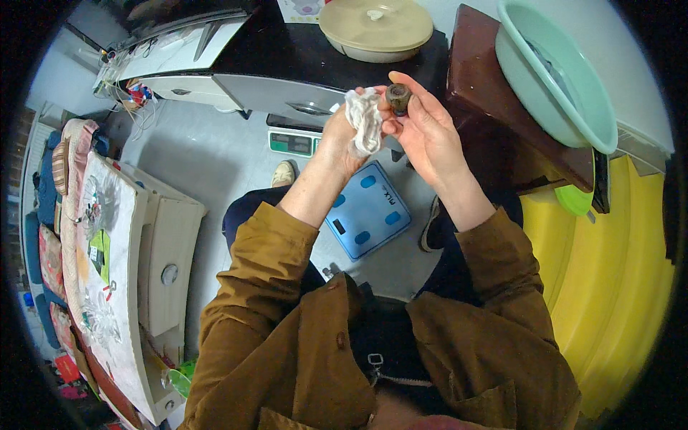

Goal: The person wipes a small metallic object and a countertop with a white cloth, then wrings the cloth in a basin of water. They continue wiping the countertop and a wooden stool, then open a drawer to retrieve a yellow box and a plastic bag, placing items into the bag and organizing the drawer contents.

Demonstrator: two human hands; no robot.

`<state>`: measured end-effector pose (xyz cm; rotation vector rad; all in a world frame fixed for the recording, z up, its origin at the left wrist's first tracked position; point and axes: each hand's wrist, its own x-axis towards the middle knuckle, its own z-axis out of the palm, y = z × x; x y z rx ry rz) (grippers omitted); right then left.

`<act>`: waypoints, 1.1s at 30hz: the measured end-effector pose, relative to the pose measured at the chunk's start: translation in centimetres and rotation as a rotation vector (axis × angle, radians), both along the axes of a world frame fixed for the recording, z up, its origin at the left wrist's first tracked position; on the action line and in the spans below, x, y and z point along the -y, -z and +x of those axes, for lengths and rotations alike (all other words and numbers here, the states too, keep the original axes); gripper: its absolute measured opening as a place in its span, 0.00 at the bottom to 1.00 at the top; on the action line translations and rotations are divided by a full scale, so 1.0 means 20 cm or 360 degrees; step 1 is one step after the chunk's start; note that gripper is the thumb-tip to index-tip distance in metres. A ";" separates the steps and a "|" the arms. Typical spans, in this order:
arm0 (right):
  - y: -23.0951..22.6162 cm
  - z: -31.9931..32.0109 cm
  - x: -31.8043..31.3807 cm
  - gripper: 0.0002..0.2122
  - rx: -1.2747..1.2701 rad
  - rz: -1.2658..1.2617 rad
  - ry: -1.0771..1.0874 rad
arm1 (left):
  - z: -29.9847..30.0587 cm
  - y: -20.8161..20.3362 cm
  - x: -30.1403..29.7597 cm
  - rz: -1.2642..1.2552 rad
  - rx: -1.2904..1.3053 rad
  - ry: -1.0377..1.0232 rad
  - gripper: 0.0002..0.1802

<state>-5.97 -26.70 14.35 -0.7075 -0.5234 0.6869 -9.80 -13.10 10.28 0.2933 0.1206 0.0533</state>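
A bunched white cloth (pixel 365 123) lies across the fingers of my left hand (pixel 340 140), which is closed around it. My right hand (pixel 433 137) holds a small, dark brown, rounded piece (pixel 398 99) between thumb and fingers. That piece has a hollow in its top, and its exact kind does not show. Both hands are raised in front of me, close together, and the cloth nearly touches the brown piece. Some of my left fingers are hidden behind the cloth.
Below my hands a blue bathroom scale (pixel 368 209) lies on the grey floor. Beyond it sits a white-and-green scale (pixel 292 142) under a black-topped cabinet (pixel 279 54) bearing a lidded beige bowl (pixel 376 25). A mint basin (pixel 555 79) leans at right; a white table (pixel 115 215) stands left.
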 end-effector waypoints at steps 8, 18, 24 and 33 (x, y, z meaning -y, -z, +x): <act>0.09 0.14 0.03 0.16 -0.0174 -0.0184 0.0044 | -0.06 -0.09 -0.05 0.0738 -0.0402 -0.0296 0.25; 0.12 0.03 0.02 0.13 0.0587 -0.0588 0.0192 | -0.08 -0.06 0.04 0.2349 -0.0185 -0.0808 0.14; 0.13 -0.01 0.02 0.15 0.0559 -0.0574 0.0154 | -0.02 0.12 -0.02 0.1123 -0.0401 -0.0153 0.12; 0.21 0.15 0.01 0.14 -0.0010 -0.0674 0.0360 | 0.03 1.06 -0.62 0.0540 -0.1020 -0.0691 0.11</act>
